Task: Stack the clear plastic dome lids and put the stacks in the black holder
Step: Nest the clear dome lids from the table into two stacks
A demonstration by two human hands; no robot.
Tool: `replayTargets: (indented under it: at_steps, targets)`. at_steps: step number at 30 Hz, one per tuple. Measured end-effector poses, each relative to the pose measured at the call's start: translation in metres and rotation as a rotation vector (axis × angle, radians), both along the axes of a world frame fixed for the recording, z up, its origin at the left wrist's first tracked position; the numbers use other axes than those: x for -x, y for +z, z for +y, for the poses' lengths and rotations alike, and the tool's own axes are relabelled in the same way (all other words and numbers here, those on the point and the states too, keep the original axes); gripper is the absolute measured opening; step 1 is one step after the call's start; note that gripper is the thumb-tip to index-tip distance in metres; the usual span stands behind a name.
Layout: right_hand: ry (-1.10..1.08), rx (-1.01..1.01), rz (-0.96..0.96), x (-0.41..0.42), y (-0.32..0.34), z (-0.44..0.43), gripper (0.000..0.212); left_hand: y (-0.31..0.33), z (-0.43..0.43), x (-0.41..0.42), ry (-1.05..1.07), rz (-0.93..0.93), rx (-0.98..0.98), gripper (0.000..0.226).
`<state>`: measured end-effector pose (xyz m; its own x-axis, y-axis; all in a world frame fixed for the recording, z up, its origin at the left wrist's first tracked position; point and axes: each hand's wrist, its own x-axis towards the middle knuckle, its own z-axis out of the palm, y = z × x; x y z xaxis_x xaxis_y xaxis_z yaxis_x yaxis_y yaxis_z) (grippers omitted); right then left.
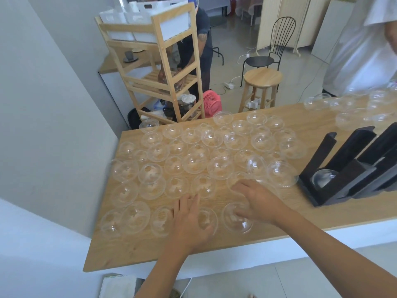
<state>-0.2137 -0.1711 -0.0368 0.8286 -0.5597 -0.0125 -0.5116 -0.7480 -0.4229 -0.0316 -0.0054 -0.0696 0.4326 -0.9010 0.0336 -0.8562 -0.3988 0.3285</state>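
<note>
No text, label, brand, number or sign can be read anywhere in the view: the clear lids, the black holder, the wooden table and the shelving behind show no legible writing.

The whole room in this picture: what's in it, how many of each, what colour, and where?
dome lids: dozens, too many to count, clear, spread singly over the table; another batch at its far right end
table: one, light wood top
holder: one, black, on the table's right side; one clear lid already in its near slot
shelf rack: one, pale wood, beyond the table, white bins on top
stool: one, pale wood, on the floor
chair: one, black wire, behind the stool
fan: one, pink, on the floor
other people: two, one behind the rack, one at the right edge
left hand: resting on a lid near the front edge
right hand: fingers on a lid beside it
</note>
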Motion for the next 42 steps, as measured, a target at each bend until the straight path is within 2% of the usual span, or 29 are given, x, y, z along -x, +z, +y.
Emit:
replayTargets:
  at_steps: [3, 6, 11, 18, 26, 34, 42]
  targets:
    - [-0.164, 0.029, -0.034, 0.017, 0.010, -0.016, 0.074, 0.012, -0.020, -0.006, -0.096, 0.038, 0.050, 0.086]
    - [-0.221, -0.010, 0.087, 0.039, 0.011, -0.032, 0.081, 0.022, -0.046, -0.009, -0.201, 0.044, 0.022, 0.090]
    - [-0.133, -0.089, 0.331, 0.056, 0.012, -0.049, 0.101, 0.034, -0.090, 0.000, -0.302, 0.027, -0.067, 0.094]
    - [0.041, 0.019, 0.514, 0.032, 0.021, -0.065, 0.111, 0.044, -0.137, 0.003, -0.356, -0.057, -0.151, 0.093]
    - [0.093, 0.119, 0.555, 0.023, 0.012, -0.069, 0.108, 0.055, -0.171, -0.009, -0.262, -0.068, -0.290, 0.102]
    - [0.071, 0.032, 0.504, 0.033, 0.010, -0.072, 0.097, 0.072, -0.215, 0.021, -0.445, -0.025, -0.353, 0.112]
    - [0.075, 0.066, 0.524, 0.041, 0.004, -0.068, 0.106, 0.073, -0.259, 0.075, -0.617, -0.335, -0.509, 0.116]
